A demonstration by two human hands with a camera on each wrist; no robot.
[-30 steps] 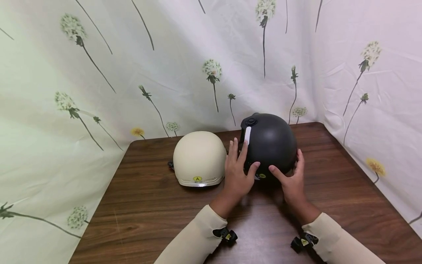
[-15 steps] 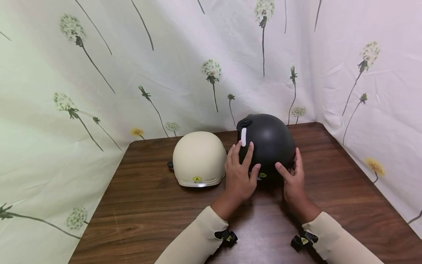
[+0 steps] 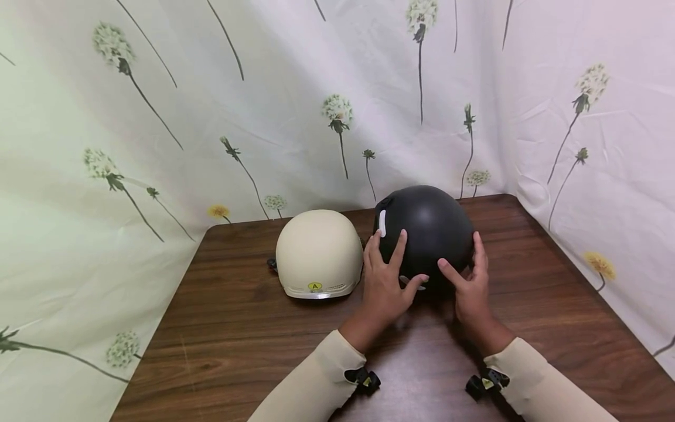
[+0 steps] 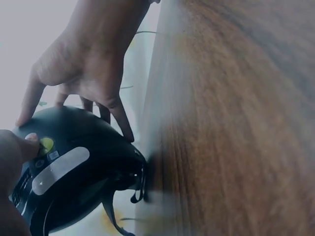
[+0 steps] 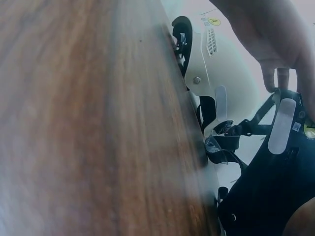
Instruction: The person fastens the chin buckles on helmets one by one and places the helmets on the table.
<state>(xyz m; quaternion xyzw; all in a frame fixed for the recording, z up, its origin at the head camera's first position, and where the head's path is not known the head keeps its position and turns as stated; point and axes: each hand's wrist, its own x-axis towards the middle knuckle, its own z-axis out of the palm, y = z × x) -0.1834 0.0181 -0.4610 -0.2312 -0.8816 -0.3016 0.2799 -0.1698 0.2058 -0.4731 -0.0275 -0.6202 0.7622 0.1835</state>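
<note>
A matte black helmet (image 3: 435,225) rests on the table, held between both hands. My left hand (image 3: 387,284) grips its near left side, fingers spread on the shell and thumb at the lower rim. My right hand (image 3: 471,287) cups its right side, thumb on the near face and fingers around the side. Seen from the left wrist, a pale strip (image 4: 60,169), a yellow sticker (image 4: 46,146) and a dangling strap (image 4: 112,214) show on the black helmet. Just left of my left hand sits a cream helmet (image 3: 319,252) with a yellow "A" sticker (image 3: 314,286).
The brown wooden table (image 3: 237,351) runs back to a white curtain (image 3: 285,117) printed with dandelions. Another stretch of curtain borders the right side. A black strap (image 5: 256,129) lies between the two helmets in the right wrist view.
Between my hands the black helmet has turned, its white side strip shifting left and its round side fitting swinging out of sight. My left fingers have shifted on the shell. The cream helmet stays put.
</note>
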